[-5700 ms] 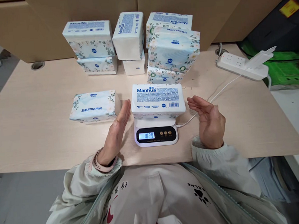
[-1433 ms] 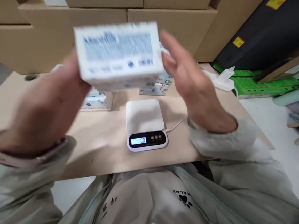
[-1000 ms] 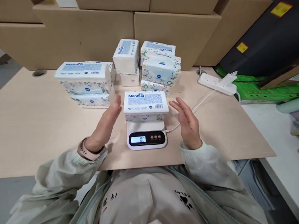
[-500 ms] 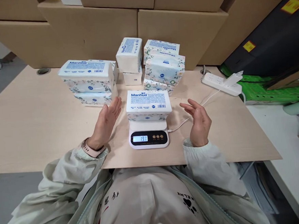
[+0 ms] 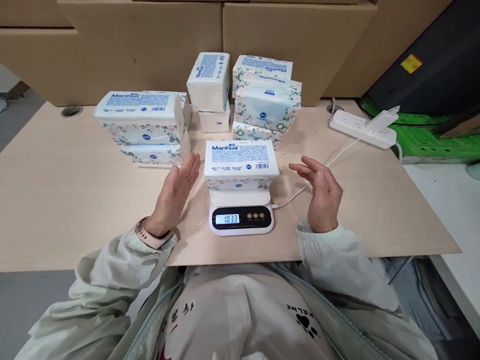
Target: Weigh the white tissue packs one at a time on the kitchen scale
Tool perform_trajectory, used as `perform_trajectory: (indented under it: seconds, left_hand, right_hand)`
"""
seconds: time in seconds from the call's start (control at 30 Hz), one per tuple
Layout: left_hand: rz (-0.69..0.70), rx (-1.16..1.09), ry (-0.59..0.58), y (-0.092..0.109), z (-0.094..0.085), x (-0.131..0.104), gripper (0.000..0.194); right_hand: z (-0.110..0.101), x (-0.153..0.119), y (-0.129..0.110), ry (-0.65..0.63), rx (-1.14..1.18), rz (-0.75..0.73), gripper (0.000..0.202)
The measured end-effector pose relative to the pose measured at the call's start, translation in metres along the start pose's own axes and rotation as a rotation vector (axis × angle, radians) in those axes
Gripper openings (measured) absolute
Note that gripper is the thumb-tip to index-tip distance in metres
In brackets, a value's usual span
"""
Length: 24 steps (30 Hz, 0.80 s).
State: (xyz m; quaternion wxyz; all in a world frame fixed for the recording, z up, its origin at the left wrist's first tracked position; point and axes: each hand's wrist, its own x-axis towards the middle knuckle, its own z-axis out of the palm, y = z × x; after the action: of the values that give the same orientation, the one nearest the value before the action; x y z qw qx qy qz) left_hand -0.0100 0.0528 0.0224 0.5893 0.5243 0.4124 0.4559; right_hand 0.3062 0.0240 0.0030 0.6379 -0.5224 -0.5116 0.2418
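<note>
A white and blue Manhua tissue pack (image 5: 241, 159) lies flat on the white digital scale (image 5: 240, 196), whose lit display reads 103.3. My left hand (image 5: 174, 193) is just left of the pack, fingers extended, holding nothing and apart from it. On the other side, my right hand (image 5: 321, 193) hovers with its fingers spread and slightly bent, touching neither pack nor scale. Behind my left hand stands a left stack of tissue packs (image 5: 141, 121). Further back are a middle stack (image 5: 209, 86) and a right stack (image 5: 267, 104).
Cardboard boxes (image 5: 165, 48) line the back edge of the wooden table (image 5: 61, 203). A white power strip (image 5: 362, 129) lies at the right rear, and a white cable (image 5: 293, 199) runs to the scale. Green crates (image 5: 434, 141) sit beyond the right side.
The scale reading has gone from 19.1 to 103.3. The camera view has shifted slightly. Both hands keep nearly the same place beside the pack.
</note>
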Motion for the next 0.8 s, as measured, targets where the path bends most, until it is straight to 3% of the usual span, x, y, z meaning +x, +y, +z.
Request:
perform_trajectory:
  seconds: [0.8]
  left_hand:
    - [0.007, -0.096, -0.052, 0.0018, 0.0049, -0.0046, 0.082]
  right_hand:
    - [0.0005, -0.0028, -0.0029, -0.113, -0.022, 0.012, 0.044]
